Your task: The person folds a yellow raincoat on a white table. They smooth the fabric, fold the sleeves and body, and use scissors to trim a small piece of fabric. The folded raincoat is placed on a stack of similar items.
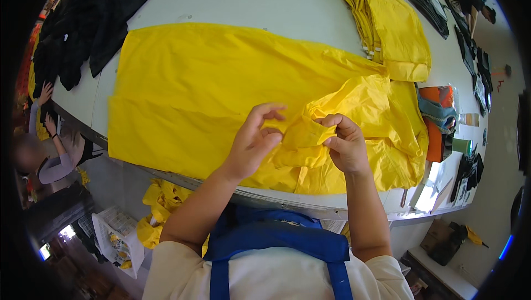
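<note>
A large yellow garment (182, 101) of thin, smooth fabric lies spread across the white table in front of me. Its left part is flat, while the right part is bunched and creased. My right hand (347, 142) pinches a raised fold of it between thumb and fingers. Just left of that fold is my left hand (254, 144), its fingers curved and apart, with nothing visible in them. It hovers over the garment close to the gathered fabric; whether its fingertips brush the cloth I cannot tell.
Folded yellow garments (395, 29) are stacked at the far right. Black cloth (83, 17) covers the far left corner. Orange boxes (437, 139) stand by the right edge. Another person (52, 150) works at the left. A white basket (119, 239) sits below the table.
</note>
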`<action>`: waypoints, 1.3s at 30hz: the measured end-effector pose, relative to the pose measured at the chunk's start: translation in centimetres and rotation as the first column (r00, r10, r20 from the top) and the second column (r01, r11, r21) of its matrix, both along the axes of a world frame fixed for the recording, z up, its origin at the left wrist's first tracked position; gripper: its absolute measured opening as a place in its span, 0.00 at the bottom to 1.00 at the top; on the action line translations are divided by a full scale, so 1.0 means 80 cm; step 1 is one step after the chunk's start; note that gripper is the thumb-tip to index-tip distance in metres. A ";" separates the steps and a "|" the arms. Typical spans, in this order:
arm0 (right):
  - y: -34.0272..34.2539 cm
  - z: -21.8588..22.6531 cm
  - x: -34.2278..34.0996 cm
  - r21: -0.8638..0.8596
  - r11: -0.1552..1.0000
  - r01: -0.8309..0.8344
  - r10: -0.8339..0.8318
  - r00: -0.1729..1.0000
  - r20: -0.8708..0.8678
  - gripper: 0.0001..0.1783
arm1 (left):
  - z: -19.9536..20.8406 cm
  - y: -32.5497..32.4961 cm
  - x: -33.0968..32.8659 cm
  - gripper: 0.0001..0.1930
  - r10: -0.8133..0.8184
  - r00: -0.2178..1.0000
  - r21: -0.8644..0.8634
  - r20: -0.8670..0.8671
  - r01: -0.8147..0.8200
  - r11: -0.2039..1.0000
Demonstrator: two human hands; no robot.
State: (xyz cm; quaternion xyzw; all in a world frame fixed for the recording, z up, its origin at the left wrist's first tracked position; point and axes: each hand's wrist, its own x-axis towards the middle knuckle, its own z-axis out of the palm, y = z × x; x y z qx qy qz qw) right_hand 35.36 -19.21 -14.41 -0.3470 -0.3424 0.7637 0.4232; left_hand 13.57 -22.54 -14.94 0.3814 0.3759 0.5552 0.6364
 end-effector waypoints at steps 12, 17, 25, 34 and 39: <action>-0.081 -0.059 0.227 0.481 0.684 0.548 -0.711 0.354 0.608 0.22 | 0.061 0.037 0.052 0.15 -0.507 0.837 -0.139 -0.205 0.488 0.862; -0.261 -0.166 0.511 0.596 0.643 0.481 -0.088 -0.727 0.681 0.29 | 0.055 0.040 0.079 0.12 -0.530 0.797 -0.109 -0.289 0.523 0.845; -0.312 -0.148 0.518 0.489 0.421 0.764 -0.230 -0.432 0.872 0.11 | 0.086 0.032 0.098 0.12 -0.566 0.726 -0.221 -0.392 0.523 0.823; -0.121 0.053 0.151 0.650 0.759 -0.048 -0.566 0.445 0.694 0.23 | 0.092 0.024 0.101 0.07 -0.582 0.784 -0.255 -0.217 0.530 0.809; -0.099 0.068 0.115 0.706 0.651 -0.279 -0.470 0.582 0.663 0.26 | 0.098 0.018 0.094 0.07 -0.562 0.771 -0.198 -0.298 0.526 0.827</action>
